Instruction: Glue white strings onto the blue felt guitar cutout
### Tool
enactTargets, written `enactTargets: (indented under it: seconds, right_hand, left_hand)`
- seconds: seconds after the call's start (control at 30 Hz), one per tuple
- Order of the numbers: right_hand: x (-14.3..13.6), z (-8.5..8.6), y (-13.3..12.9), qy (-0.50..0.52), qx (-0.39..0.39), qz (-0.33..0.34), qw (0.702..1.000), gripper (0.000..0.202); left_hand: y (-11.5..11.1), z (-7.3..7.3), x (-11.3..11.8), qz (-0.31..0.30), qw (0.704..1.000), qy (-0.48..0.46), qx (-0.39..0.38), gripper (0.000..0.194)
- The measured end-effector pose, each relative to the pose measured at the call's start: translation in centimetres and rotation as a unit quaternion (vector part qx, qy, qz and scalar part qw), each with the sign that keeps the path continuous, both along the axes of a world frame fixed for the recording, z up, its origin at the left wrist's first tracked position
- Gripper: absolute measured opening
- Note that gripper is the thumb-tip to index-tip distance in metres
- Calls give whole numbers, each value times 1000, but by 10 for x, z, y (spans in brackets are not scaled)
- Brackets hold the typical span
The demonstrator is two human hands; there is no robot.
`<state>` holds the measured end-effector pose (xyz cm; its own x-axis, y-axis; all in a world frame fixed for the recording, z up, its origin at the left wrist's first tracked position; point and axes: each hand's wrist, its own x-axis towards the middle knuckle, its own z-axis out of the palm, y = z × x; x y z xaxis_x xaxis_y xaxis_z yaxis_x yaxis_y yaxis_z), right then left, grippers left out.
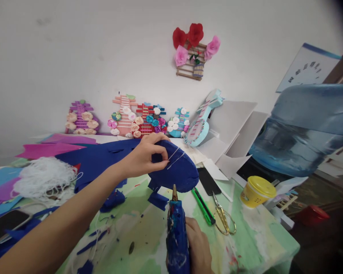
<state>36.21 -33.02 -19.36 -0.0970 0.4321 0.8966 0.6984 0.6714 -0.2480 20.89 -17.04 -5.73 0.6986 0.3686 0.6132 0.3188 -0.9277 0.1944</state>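
head view: pinching white string (173, 154) with left hand (144, 155) at the blue piece's (184, 174) rounded end; gripping glue gun (177, 232) with right hand (199, 245), nearer than the piece; printed illegibly on sheet (307, 68) beyond piece, right.

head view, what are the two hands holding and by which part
The right hand grips the glue gun toward its rear; the left hand pinches a white string at its visible near end, between thumb and finger.
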Motion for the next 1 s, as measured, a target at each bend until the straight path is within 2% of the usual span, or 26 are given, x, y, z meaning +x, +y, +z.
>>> enactTargets:
  seconds: [0.13,0.47,0.63,0.8,1.0]
  right_hand:
    - [4,7,9,48,-34,1,998,31]
    - [22,37,40,84,-75,6,994,18]
    - [26,40,47,80,-68,-14,994,14]
    - [27,42,48,67,-76,4,995,16]
    - [28,42,50,69,-79,-6,994,16]
  left_hand:
    - [1,-1,1,-1,1000,-4,3,10]
    - [-1,0,3,-6,1000,-10,-1,8]
    - [-2,0,3,-10,1000,-9,-2,8]
    - [-2,1,4,-9,1000,-12,-2,8]
    - [-2,1,4,-8,1000,-8,-6,8]
